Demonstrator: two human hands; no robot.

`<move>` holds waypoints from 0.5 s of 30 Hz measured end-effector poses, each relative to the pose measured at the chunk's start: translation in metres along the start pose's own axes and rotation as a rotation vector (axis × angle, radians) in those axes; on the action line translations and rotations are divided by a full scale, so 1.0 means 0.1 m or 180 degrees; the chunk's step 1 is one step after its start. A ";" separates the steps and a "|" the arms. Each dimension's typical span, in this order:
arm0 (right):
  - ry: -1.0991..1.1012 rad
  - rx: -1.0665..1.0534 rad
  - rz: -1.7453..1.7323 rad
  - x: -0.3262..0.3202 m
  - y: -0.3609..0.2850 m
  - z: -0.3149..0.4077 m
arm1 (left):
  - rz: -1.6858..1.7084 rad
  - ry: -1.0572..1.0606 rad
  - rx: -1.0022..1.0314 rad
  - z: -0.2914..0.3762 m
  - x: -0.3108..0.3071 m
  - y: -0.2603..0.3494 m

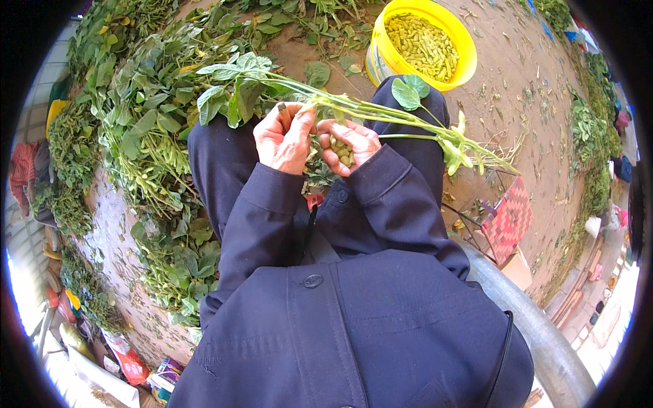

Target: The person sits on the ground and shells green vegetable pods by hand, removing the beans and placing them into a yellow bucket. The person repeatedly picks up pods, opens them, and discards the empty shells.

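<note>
A leafy soybean plant [377, 109] lies across my knees and above both hands, its leaves to the left and its roots to the right. The fingers of my left hand [286, 137] pinch the stalk or a pod on it; which of these cannot be told. My right hand [352, 145], just beside it, is curled around several loose green soybean pods [342, 150], with its fingertips at a pod hanging from the plant. Beyond my right knee stands a yellow plastic bucket [461, 46] holding many picked pods [421, 46].
Uprooted soybean plants [148, 102] are heaped along my left. A folding stool with a red woven seat [507, 219] stands at my right, near a curved metal pipe [535, 326]. Another person in a striped top [23, 171] is at the far left. Scattered leaves lie on the ground.
</note>
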State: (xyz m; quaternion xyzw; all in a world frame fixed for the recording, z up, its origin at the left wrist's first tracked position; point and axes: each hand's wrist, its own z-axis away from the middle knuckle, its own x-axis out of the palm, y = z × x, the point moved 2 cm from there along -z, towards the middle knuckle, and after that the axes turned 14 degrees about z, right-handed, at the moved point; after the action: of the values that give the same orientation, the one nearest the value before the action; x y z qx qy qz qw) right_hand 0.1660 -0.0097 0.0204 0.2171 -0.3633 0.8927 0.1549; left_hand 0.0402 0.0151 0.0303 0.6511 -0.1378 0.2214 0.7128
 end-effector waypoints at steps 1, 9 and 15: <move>0.0008 0.0013 0.0064 -0.01 0.00 -0.01 | 0.0007 -0.0005 -0.0072 0.00 0.00 0.01; -0.0380 -0.0216 0.0306 -0.04 0.02 -0.01 | -0.0051 -0.0114 -0.0615 -0.07 0.04 0.33; -0.0463 -0.0498 0.0252 -0.03 -0.02 0.05 | -0.1113 -0.0966 -0.1018 -0.20 0.03 0.68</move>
State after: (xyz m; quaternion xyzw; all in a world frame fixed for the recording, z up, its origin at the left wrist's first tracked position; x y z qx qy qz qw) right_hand 0.1707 -0.0119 0.0232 0.2541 -0.4505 0.8489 0.1092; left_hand 0.0073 0.0394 0.0881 0.5700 -0.1617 -0.0295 0.8050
